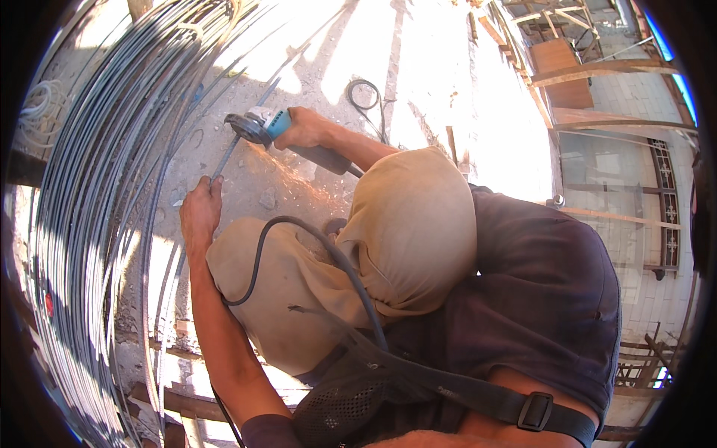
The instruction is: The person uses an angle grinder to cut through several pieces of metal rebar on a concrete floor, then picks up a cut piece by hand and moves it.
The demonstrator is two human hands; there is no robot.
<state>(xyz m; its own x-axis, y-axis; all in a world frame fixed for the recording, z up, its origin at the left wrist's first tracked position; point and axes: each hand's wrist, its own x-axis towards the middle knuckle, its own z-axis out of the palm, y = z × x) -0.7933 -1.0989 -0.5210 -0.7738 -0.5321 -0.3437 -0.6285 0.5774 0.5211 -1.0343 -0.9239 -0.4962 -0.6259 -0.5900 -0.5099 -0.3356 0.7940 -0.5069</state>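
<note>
My right hand (302,128) is wrapped round an angle grinder (279,123) with a blue and dark body. Its guarded disc meets a steel rebar (228,155), and orange sparks (302,183) spray down and to the right over the ground. My left hand (200,207) grips the same bar, a short way nearer to me than the disc. The palm side of that hand is hidden. Beyond the grinder the bar runs on toward the upper right.
A large bundle of long steel bars (89,172) curves along the left side. A pale coil (43,112) lies at the far left. One dark cable (351,261) loops over my knees, and another dark loop (364,93) lies on the ground ahead. Wooden beams (597,71) stand at right.
</note>
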